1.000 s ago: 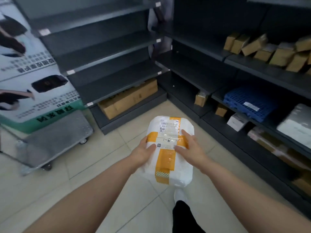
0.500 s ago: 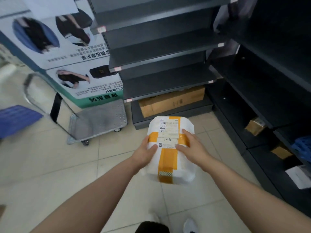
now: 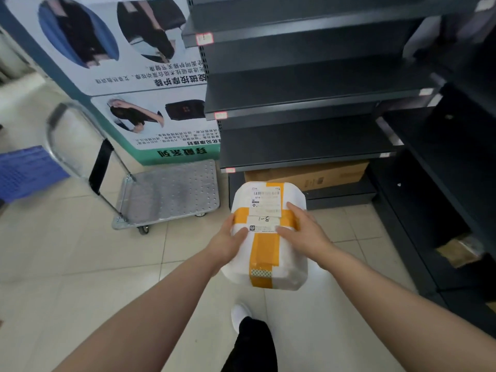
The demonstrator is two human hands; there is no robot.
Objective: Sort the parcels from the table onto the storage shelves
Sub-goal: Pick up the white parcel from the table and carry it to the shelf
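Note:
I carry a white plastic-wrapped parcel [image 3: 268, 253] crossed by orange tape, with a shipping label and a handwritten "1-8" on top. My left hand [image 3: 226, 241] grips its left side, thumb on top. My right hand [image 3: 303, 232] grips its right side, fingers laid over the label. The parcel is held at waist height above the tiled floor. Dark metal storage shelves [image 3: 308, 154] stand straight ahead, their upper boards bare.
A long cardboard box [image 3: 322, 175] lies on the bottom board ahead. A steel platform trolley [image 3: 169, 191] stands at the left by a printed poster [image 3: 139, 76]. More dark shelving [image 3: 440, 162] runs along the right, with a small brown box [image 3: 459, 251] low down. A blue crate [image 3: 24, 170] sits far left.
My view has swung left and closer to the shelf unit ahead. The stocked shelves on the right have left the view. Both hands keep the same grip on the parcel.

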